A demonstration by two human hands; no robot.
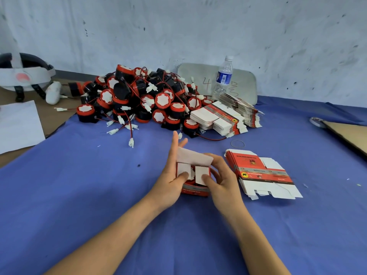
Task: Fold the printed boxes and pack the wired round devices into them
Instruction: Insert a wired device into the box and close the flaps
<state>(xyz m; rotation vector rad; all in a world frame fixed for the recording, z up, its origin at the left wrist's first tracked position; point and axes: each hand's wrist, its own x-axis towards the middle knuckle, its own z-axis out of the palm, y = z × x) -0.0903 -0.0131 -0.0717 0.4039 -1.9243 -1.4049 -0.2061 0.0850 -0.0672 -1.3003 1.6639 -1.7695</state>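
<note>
Head view: on the blue surface [89,195], near centre, both hands grasp a red printed box [195,191]. The left hand [168,183] and right hand [223,181] each thumb down a white side flap. Wired round devices [139,96] are piled far left, with flat boxes [262,173] just right.

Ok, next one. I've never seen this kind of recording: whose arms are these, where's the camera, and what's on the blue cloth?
No machine here: a person's bare hands, filmed by a camera on their head, looking down. The left hand and right hand hold a half-folded printed box, thumbs pressing its two side flaps in, top flap up. Behind lies a pile of wired round devices; flat unfolded boxes lie to the right, a second stack beside the pile, near a water bottle.
</note>
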